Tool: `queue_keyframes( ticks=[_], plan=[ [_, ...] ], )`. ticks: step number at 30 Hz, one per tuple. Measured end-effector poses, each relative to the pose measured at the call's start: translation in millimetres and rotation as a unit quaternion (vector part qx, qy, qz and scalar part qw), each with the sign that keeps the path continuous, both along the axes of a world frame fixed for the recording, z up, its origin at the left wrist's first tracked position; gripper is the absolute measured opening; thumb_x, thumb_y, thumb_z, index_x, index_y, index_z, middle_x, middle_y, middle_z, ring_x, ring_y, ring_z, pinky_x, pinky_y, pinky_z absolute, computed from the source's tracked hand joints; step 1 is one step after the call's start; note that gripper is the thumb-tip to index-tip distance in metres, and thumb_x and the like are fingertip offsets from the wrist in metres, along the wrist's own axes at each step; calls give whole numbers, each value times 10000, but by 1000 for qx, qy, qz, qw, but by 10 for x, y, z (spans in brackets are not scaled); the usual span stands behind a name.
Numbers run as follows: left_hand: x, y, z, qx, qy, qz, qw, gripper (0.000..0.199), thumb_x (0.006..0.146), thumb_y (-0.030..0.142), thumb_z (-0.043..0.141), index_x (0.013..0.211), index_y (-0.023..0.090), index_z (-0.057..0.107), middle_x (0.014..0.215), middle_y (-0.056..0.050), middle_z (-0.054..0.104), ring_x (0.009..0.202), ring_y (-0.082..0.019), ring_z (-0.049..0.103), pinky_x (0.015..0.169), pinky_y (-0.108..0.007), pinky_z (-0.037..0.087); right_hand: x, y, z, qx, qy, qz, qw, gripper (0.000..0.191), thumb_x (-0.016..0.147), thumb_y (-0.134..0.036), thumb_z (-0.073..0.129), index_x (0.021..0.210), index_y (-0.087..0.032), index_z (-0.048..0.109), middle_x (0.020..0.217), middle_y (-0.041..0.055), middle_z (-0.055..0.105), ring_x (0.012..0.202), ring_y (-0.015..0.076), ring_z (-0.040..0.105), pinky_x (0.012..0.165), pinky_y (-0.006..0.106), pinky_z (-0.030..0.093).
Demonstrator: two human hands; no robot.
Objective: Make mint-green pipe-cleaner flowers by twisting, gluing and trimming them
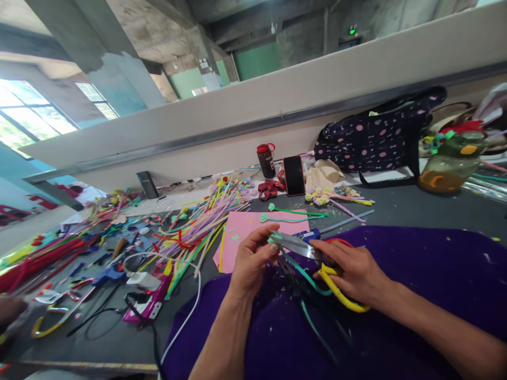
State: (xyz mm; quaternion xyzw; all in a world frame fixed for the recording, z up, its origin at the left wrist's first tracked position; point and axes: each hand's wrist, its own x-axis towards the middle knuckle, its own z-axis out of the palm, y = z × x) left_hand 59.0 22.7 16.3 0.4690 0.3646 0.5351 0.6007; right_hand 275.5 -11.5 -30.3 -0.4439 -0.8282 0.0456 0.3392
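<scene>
Between the thumb and fingers of my left hand (253, 258) is a mint-green pipe cleaner (304, 273), its small curled end at my fingertips and its stem trailing down to the right. My right hand (356, 270) grips scissors (296, 245) with yellow and red handles. Their blades are spread, one reaching to the green curl at my left fingertips; whether it touches is unclear. Just beyond lies a pink sheet (237, 224) with green-tipped pipe cleaner stems (295, 218) across it. Purple cloth (404, 274) lies beneath my hands.
Loose pipe cleaners (206, 214) spread left of the pink sheet. A pink power strip (149, 303) with cables sits nearer. Behind stand a phone (293, 177), a dark red-lidded bottle (265, 161), a patterned bag (372, 137) and a jar (451, 166). Another person's hand (11, 314) shows at left.
</scene>
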Motion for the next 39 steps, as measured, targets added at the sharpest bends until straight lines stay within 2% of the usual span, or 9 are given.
queue_keyframes(
  ticks=[8,15,18,20,24,28,32,35,39],
  plan=[
    [-24,12,-14,3,1,2,1000,378,581,196,708,954,161,661,653,0,585,450,-56,451,417,-183,358,11,-3,-2,5,-5,4,1000,519,769,-283,561,1264,-190,438,908,68,630,687,142,585,555,225,453],
    [-23,6,-1,-1,-20,-7,1000,368,595,190,698,960,162,654,727,-7,605,453,-38,448,419,-170,367,27,-9,-12,-5,3,14,1000,510,782,-241,535,1278,-193,425,904,68,622,683,140,573,583,230,457],
    [-55,-6,26,-19,-41,-9,999,375,588,181,694,959,155,646,742,-20,613,449,-38,457,381,-148,362,9,-37,28,-48,78,20,996,487,769,-264,566,1239,-203,457,834,30,621,627,120,552,578,214,454],
    [-94,-14,43,-32,-87,-27,995,394,593,207,681,982,164,632,792,-43,624,446,-38,458,326,-122,320,-7,-56,63,-89,134,16,987,485,744,-300,598,1205,-211,474,756,-5,604,567,104,527,541,197,446],
    [-142,-23,56,-35,-172,-65,982,343,609,211,648,950,167,634,851,-69,626,433,-21,431,279,-91,253,-22,-59,83,-145,159,16,976,453,757,-327,573,1182,-209,470,618,-45,518,499,94,476,467,182,416],
    [-103,-22,37,-69,-161,-78,981,336,584,202,668,916,152,649,881,-85,634,510,-60,512,314,-109,288,-1,-38,15,-173,140,4,975,449,762,-345,566,1174,-195,470,657,-26,556,542,108,513,516,203,447],
    [-61,15,-16,-95,-123,-102,983,346,550,159,705,893,156,662,851,-62,638,476,-36,481,338,-118,264,32,-24,-56,-193,118,-3,974,484,758,-365,578,1194,-195,453,704,-12,582,587,120,542,566,218,457],
    [-42,43,-56,-85,-104,-132,982,338,563,136,696,900,143,667,760,-41,626,417,-10,406,345,-131,254,40,-15,-72,-201,116,-1,973,491,754,-379,580,1194,-199,456,726,-4,592,597,123,553,590,225,462],
    [-18,55,-71,-64,-78,-141,985,353,579,115,687,929,143,656,823,-60,637,488,-40,464,374,-137,282,27,-22,-35,-199,125,-5,972,498,750,-375,580,1197,-195,453,764,8,602,632,127,564,619,229,468]
  ],
)
